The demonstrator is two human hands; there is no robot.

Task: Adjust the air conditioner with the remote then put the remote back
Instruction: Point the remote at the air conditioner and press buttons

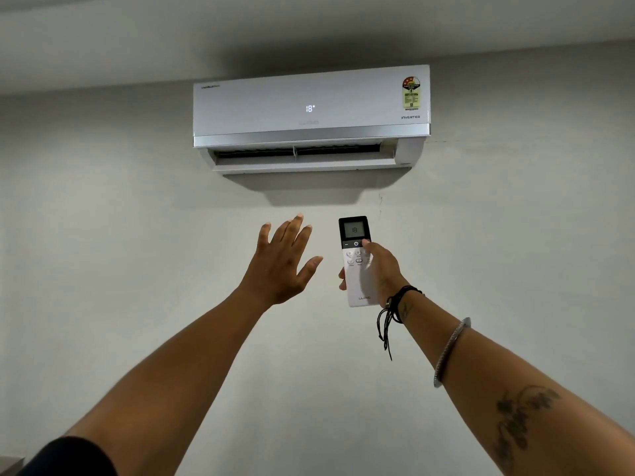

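Observation:
A white air conditioner (311, 111) hangs high on the wall, its front display reading 18 and its lower flap open. My right hand (379, 269) holds a white remote (355, 261) upright and pointed at the unit, with the thumb resting on the buttons beside the power key. The remote's black-framed screen also reads 18. My left hand (283, 259) is raised below the unit, to the left of the remote, palm toward the wall, fingers spread, holding nothing.
A plain pale wall (137, 235) fills the view, meeting the ceiling (240, 29) just above the unit. A yellow energy sticker (411, 92) sits at the unit's right end. A pale ledge corner (10, 465) shows at the bottom left.

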